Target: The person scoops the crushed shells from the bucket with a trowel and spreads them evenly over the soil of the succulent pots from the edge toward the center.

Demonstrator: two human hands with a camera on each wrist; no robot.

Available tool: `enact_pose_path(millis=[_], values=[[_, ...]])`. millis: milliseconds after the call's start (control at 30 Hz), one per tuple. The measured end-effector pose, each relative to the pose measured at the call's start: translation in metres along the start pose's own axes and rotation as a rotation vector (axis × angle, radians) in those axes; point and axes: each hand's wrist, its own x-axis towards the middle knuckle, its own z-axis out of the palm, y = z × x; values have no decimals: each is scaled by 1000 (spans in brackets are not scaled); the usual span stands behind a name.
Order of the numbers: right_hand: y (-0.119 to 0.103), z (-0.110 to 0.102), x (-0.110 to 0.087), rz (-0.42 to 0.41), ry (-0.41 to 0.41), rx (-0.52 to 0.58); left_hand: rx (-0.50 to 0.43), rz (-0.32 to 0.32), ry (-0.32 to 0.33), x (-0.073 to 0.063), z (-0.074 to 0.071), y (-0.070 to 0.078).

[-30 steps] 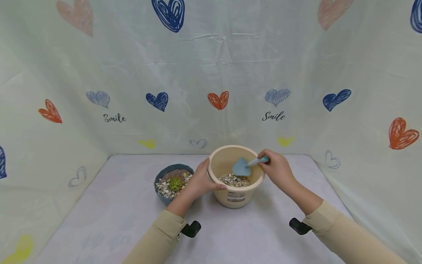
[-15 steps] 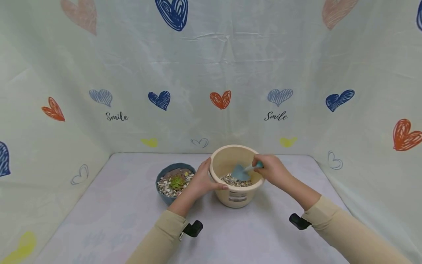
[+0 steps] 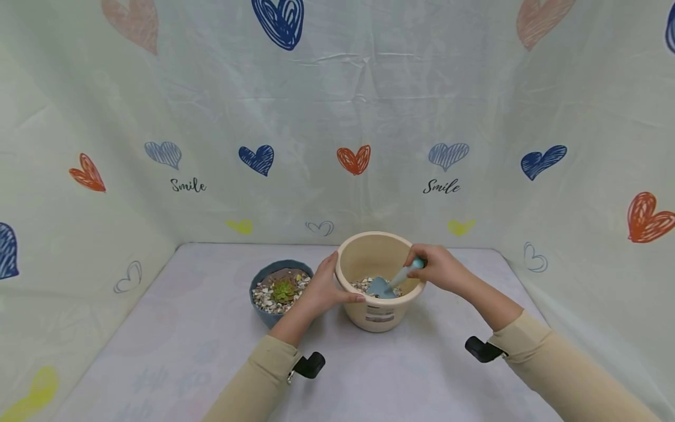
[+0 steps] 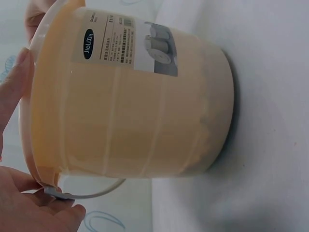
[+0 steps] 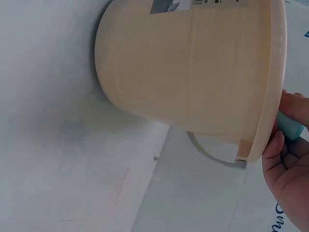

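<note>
Down into the gravel the small light-blue plastic trowel [image 3: 387, 283] has gone since a second ago — its blade then hung clear of the stones, and now it lies low on them, near the front wall of the round cream plastic bucket [image 3: 381, 313]. The right hand [image 3: 442, 270] has slid leftward over the bucket's right rim, fingers curled round the trowel's handle. The trowel's long axis slants from that hand down and to the left, blade end lowest and pointing at the near-left of the pebbles [image 3: 369, 283].

The left hand [image 3: 323, 288] clasps the bucket's left side, thumb laid along the rim, as it did before. Just beside it, to the left, stands a blue-grey bowl-shaped pot [image 3: 262, 316] with a small green succulent [image 3: 283, 290] set in pale stones.

Only the head view shows the blade and the gravel. The left wrist view gives the bucket's outer wall, its printed label [image 4: 126, 44] and wire handle, with fingertips [image 4: 14, 84] on the rim; the right wrist view shows the rim from outside and just the handle's end [image 5: 290, 126] in the fingers — no blade.
</note>
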Motion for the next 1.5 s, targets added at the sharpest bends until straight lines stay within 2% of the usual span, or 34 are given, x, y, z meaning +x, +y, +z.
enact_pose_path(millis=[300,567,900,1233,1367,1500], values=[[8,-7,1,31,6,181,3,-25,6,0,0,2],[12,-10,-3,155,77,223,-4,-1,4,0,0,1],[16,-11,-11,256,118,313,1,7,1,-1,0,2],[15,-19,-17,275,147,307,11,11,-18,-1,-1,4],[15,-22,-19,275,161,315,21,54,-44,1,-5,5],[15,-24,-19,272,176,342,28,62,-70,3,-10,5]])
